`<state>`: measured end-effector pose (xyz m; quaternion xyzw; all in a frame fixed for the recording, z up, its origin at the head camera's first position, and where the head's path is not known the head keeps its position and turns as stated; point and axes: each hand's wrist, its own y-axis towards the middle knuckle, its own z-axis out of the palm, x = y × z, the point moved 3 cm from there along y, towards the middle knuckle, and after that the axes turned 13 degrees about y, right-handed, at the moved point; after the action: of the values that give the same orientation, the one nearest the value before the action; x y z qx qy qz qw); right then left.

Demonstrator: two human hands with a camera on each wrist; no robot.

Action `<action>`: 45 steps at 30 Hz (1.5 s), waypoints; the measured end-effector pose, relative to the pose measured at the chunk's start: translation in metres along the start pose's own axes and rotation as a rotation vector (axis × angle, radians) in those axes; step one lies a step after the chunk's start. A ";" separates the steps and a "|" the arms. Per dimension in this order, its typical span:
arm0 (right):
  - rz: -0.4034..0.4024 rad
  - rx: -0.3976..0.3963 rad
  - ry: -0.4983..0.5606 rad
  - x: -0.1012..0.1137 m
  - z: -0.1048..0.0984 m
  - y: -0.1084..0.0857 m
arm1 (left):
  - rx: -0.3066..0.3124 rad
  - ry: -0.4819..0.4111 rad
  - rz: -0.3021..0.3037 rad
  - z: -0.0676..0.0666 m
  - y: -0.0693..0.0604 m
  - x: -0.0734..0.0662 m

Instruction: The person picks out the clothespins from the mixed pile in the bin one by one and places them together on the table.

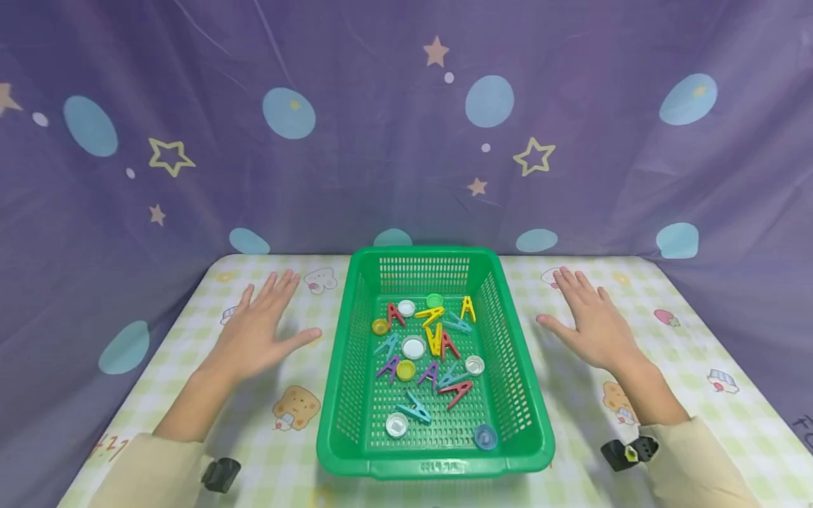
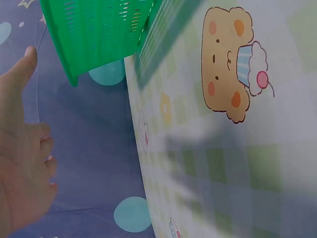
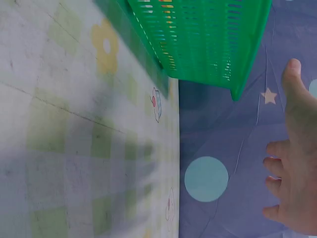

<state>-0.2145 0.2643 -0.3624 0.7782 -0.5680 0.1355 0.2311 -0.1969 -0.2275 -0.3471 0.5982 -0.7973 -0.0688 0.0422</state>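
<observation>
A green basket [image 1: 394, 468] stands on the checked tablecloth [image 1: 279, 451], between the two hands; the left hand [image 1: 257, 328] hovers above the cloth near the basket's left side, fingers straight, thumb spread wide; the right hand [image 1: 597, 324] hovers likewise near the right side, thumb wide of its straight fingers; inside the basket, red, yellow, purple and blue clothes pegs [image 1: 434, 339] lie scattered among bottle caps [image 1: 413, 347]; behind hangs a purple curtain [image 1: 381, 176].
</observation>
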 end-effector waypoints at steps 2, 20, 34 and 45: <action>-0.029 -0.001 0.005 0.003 0.000 0.001 | 0.007 -0.020 0.015 0.001 0.001 -0.002; -0.228 0.073 0.026 0.024 -0.004 -0.002 | 0.046 0.005 0.191 -0.003 0.010 -0.024; -0.302 0.141 0.013 0.035 0.007 -0.009 | 0.094 -0.029 0.264 -0.003 0.005 -0.040; -0.349 0.204 0.026 0.040 0.015 -0.017 | 0.091 -0.041 0.306 0.000 -0.002 -0.046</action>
<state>-0.1865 0.2285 -0.3596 0.8824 -0.4050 0.1602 0.1782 -0.1820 -0.1839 -0.3467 0.4697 -0.8820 -0.0376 0.0089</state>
